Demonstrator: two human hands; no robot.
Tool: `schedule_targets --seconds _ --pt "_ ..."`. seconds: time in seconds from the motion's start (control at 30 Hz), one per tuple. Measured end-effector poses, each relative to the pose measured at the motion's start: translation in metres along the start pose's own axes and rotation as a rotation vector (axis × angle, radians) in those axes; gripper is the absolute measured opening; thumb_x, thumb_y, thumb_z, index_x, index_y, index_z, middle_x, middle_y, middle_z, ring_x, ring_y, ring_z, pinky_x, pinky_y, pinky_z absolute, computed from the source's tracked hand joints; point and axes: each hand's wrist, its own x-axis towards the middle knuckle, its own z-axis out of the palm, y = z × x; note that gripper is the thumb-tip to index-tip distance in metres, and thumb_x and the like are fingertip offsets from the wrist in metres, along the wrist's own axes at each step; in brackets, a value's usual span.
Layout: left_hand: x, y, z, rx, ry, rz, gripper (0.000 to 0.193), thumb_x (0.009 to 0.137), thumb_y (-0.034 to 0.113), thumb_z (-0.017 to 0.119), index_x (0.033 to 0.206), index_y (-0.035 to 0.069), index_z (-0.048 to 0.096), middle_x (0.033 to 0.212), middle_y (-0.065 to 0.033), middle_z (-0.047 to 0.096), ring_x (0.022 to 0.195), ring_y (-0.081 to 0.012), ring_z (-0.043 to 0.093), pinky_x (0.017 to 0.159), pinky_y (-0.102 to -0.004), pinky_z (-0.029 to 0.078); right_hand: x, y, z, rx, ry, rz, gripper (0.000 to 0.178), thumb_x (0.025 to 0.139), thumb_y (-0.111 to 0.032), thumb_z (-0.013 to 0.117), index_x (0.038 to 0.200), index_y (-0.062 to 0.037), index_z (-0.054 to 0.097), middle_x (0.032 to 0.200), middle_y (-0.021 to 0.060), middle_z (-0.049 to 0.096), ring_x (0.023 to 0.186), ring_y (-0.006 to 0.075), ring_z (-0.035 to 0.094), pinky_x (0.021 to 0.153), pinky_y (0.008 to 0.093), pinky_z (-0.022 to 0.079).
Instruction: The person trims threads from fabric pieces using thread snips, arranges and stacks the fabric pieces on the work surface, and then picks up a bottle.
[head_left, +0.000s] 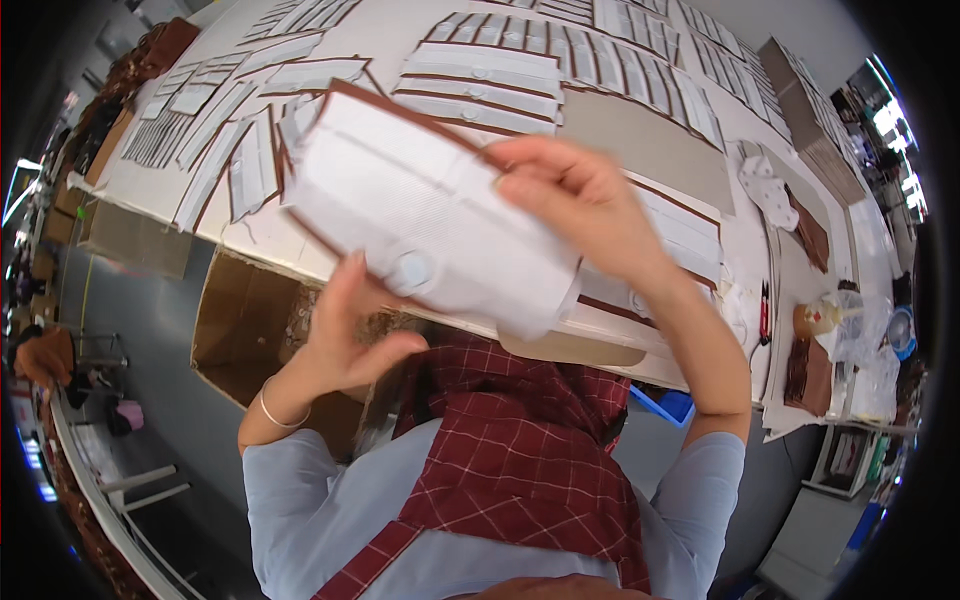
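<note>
My right hand [580, 200] pinches the upper right edge of a white-lined panel with brown edging [400, 190], raised over the table's front edge. A pale round disc [413, 268] sits near the panel's lower edge. The panel's right end is blurred. At its lower left edge is my left hand [350, 335], fingers stretched and thumb spread apart; whether a fingertip touches the panel I cannot tell. Similar panels [670, 235] lie under my right forearm, on the white table [390, 60].
Rows of brown-edged panels [480, 75] cover the table. A cardboard box [235, 320] stands below its front edge at left. On the right are a stack of boards [815, 125], red-handled tool [765, 312], a bottle of amber liquid [815, 318] and brown pieces [808, 378].
</note>
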Motion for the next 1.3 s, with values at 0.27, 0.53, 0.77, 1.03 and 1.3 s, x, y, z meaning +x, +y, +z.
schedule_targets --seconds 0.27,0.53,0.77,1.03,1.3 --pt "0.010 -0.090 -0.057 0.703 -0.077 -0.390 0.067 0.086 0.015 0.074 0.144 0.000 0.044 0.136 -0.0232 0.055 0.121 -0.0402 0.056 0.103 -0.0429 0.045 -0.052 -0.019 -0.200 -0.576 0.287 -0.010 0.022 0.095 -0.017 0.067 0.113 -0.0059 0.074 0.101 0.0012 0.073 0.088 0.0070 0.064 0.079 0.0220 0.052" --pt "0.008 -0.118 -0.062 0.927 -0.210 -0.400 0.037 0.093 0.016 0.064 0.124 -0.002 0.059 0.123 -0.0221 0.064 0.107 -0.0412 0.062 0.091 -0.0449 0.051 -0.052 0.051 -0.263 -0.321 0.207 0.344 0.032 0.092 -0.019 0.071 0.121 -0.0053 0.069 0.106 0.0014 0.071 0.093 0.0062 0.063 0.085 0.0200 0.051" --pt "0.030 -0.095 -0.062 0.862 -0.198 -0.458 0.021 0.095 0.016 0.061 0.109 0.001 0.061 0.103 -0.0197 0.068 0.093 -0.0390 0.064 0.078 -0.0471 0.052 -0.037 0.059 -0.272 -0.523 0.122 0.375 0.029 0.092 -0.017 0.071 0.118 -0.0046 0.071 0.104 -0.0003 0.070 0.095 0.0070 0.062 0.086 0.0214 0.049" --pt "0.021 -0.119 -0.072 1.092 -0.214 -0.456 0.016 0.099 0.014 0.055 0.105 0.000 0.061 0.091 -0.0225 0.066 0.082 -0.0427 0.064 0.071 -0.0485 0.051 -0.029 0.070 -0.279 -0.616 0.080 0.352 0.028 0.090 -0.013 0.071 0.116 -0.0037 0.071 0.106 0.0033 0.071 0.096 0.0105 0.062 0.089 0.0249 0.049" --pt "0.077 -0.088 -0.117 0.771 0.688 -0.197 0.032 0.110 0.025 0.042 0.118 -0.002 0.057 0.110 -0.0104 0.061 0.098 -0.0178 0.056 0.088 -0.0275 0.045 -0.030 0.072 -0.277 -0.751 0.184 0.209 0.024 0.092 -0.014 0.069 0.114 -0.0043 0.071 0.103 0.0020 0.070 0.094 0.0088 0.062 0.086 0.0238 0.050"
